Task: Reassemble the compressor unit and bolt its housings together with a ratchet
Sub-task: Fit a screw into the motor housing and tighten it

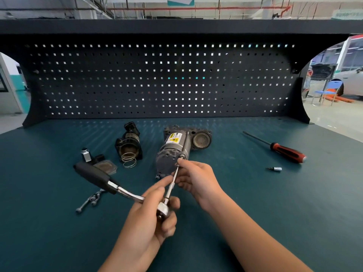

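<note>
The grey compressor unit (173, 152) lies on the green bench with a yellow warning label on top. My left hand (151, 214) grips the head of a ratchet (125, 193), whose black handle points up and left. A thin extension bar (172, 183) runs from the ratchet head to a bolt at the unit's near end. My right hand (196, 178) pinches the bar's upper end beside that bolt. A black housing (129, 145) with a wire spring (128, 160) at its mouth stands left of the unit.
Loose bolts (88, 201) lie near the left front. A small metal block (86, 155) and a flat gasket plate (106, 166) sit by the ratchet handle. A red-handled screwdriver (282, 149) and a small socket bit (275, 169) lie to the right. A pegboard (157, 79) backs the bench.
</note>
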A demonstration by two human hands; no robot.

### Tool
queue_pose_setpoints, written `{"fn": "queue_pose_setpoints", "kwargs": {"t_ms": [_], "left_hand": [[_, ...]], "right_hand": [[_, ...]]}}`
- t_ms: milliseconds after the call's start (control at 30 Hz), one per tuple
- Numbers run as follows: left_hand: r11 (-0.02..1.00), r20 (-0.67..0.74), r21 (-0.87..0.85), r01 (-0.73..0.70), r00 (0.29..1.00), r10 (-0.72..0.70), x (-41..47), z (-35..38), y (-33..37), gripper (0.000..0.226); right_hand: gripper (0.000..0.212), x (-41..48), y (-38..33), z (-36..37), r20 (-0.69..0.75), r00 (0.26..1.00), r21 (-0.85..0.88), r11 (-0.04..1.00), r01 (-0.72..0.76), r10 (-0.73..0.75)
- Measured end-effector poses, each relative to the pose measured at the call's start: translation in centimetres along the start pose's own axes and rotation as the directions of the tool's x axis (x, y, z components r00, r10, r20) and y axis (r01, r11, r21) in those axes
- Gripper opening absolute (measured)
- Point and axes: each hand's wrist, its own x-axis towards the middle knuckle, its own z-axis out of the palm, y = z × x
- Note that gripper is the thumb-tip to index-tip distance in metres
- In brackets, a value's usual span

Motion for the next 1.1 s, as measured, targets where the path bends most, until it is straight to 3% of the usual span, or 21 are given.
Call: {"fn": "queue_pose_setpoints", "kwargs": {"t_ms": [67, 133, 200, 233, 267, 333, 400, 467, 533, 567, 633, 667, 700, 733, 767, 833, 900, 933, 967, 1033, 1100], "left_hand": [[0.999, 0.005, 0.05, 0.013, 1.0, -0.013, 0.0, 0.1, 0.5, 0.029], [0.896, 0.038, 0.439, -0.07, 0.998, 0.059, 0.0, -0.1, 0.9, 0.022], [0.393, 0.174, 0.893, -0.219, 0.974, 0.148, -0.2, -0.1, 1.3, 0.013], [0.048, 0.257, 0.962, -0.267, 0.954, 0.155, -0.3, 0.2, 1.3, 0.024], [-0.188, 0.317, 0.94, -0.283, 0.93, 0.185, -0.3, 0.3, 1.2, 0.036], [-0.474, 0.419, 0.828, -0.299, 0.892, 0.17, 0.0, 0.8, 0.8, 0.056], [-0.611, 0.47, 0.712, -0.346, 0.882, 0.048, 0.7, 0.8, 0.2, 0.072], [-0.637, 0.449, 0.692, -0.34, 0.893, 0.011, 0.8, 0.4, 0.0, 0.073], [-0.524, 0.417, 0.8, -0.293, 0.899, 0.133, 0.6, 0.4, 0.2, 0.068], [-0.352, 0.383, 0.888, -0.296, 0.9, 0.208, 0.6, 0.1, 0.2, 0.065], [0.367, 0.175, 0.894, -0.256, 0.955, 0.239, 0.7, -0.1, 0.2, 0.048], [0.723, 0.09, 0.674, -0.151, 0.988, 0.122, 0.6, -0.1, 0.4, 0.035], [0.939, 0.057, 0.344, -0.009, 0.998, -0.012, 0.4, 0.0, 0.6, 0.028], [0.995, 0.056, 0.005, 0.101, 0.993, -0.102, 0.2, 0.0, 0.6, 0.03], [0.954, 0.057, -0.246, 0.169, 0.986, -0.159, 0.1, -0.2, 0.5, 0.038], [0.932, 0.044, -0.319, 0.173, 0.985, -0.168, 0.0, -0.4, 0.1, 0.044], [0.997, 0.029, 0.045, 0.055, 0.998, -0.056, 0.0, -0.5, 0.2, 0.032], [0.957, 0.068, 0.288, -0.029, 0.998, 0.01, 0.0, -0.5, 0.3, 0.027], [0.846, 0.128, 0.518, -0.122, 0.99, 0.065, 0.1, -0.6, 0.5, 0.024], [0.474, 0.221, 0.845, -0.246, 0.969, 0.109, 0.2, -0.9, 0.8, 0.018], [0.062, 0.263, 0.959, -0.275, 0.952, 0.158, 0.2, -0.8, 1.2, 0.027]], "right_hand": [[0.025, -0.1, 0.1, 0.0, 0.003, 1.0, 0.013, 1.0, 0.013, -0.014], [0.027, 0.0, 0.2, 0.2, -0.021, 1.0, -0.003, 1.0, 0.012, -0.012], [0.029, 0.3, 0.3, 0.4, -0.071, 0.997, -0.086, 0.996, 0.007, -0.013], [0.032, 0.4, 0.3, 0.5, -0.103, 0.994, -0.154, 0.988, 0.009, -0.025], [0.037, 0.5, 0.2, 0.5, -0.123, 0.991, -0.239, 0.971, 0.024, -0.054], [0.049, 0.6, 0.2, 0.3, -0.105, 0.984, -0.404, 0.911, 0.089, -0.143], [0.061, 0.5, 0.1, 0.1, -0.087, 0.975, -0.476, 0.868, 0.141, -0.206], [0.07, 0.8, 0.2, 0.0, -0.095, 0.97, -0.488, 0.859, 0.151, -0.224], [0.068, 1.1, 0.4, 0.2, -0.105, 0.972, -0.472, 0.871, 0.138, -0.211], [0.065, 1.2, 0.5, 0.4, -0.113, 0.972, -0.453, 0.882, 0.133, -0.205], [0.057, 1.1, 0.5, 0.6, -0.127, 0.975, -0.372, 0.92, 0.126, -0.185], [0.053, 1.0, 0.5, 0.6, -0.125, 0.98, -0.316, 0.942, 0.11, -0.156], [0.05, 0.9, 0.4, 0.7, -0.116, 0.986, -0.262, 0.962, 0.083, -0.117], [0.047, 0.8, 0.4, 0.8, -0.103, 0.992, -0.211, 0.976, 0.054, -0.077], [0.045, 0.8, 0.5, 0.8, -0.089, 0.995, -0.166, 0.986, 0.029, -0.044], [0.041, 0.7, 0.6, 0.9, -0.061, 0.998, -0.111, 0.994, 0.001, -0.008], [0.041, 0.6, 0.8, 0.8, -0.055, 0.998, -0.093, 0.995, -0.022, 0.017], [0.043, 0.6, 0.8, 0.7, -0.057, 0.998, -0.09, 0.995, -0.033, 0.028], [0.045, 0.6, 0.8, 0.6, -0.063, 0.997, -0.093, 0.995, -0.046, 0.04], [0.051, 0.7, 0.9, 0.6, -0.08, 0.996, -0.119, 0.991, -0.057, 0.047], [0.047, 0.7, 0.9, 0.7, -0.099, 0.995, -0.134, 0.99, -0.04, 0.027]]}}
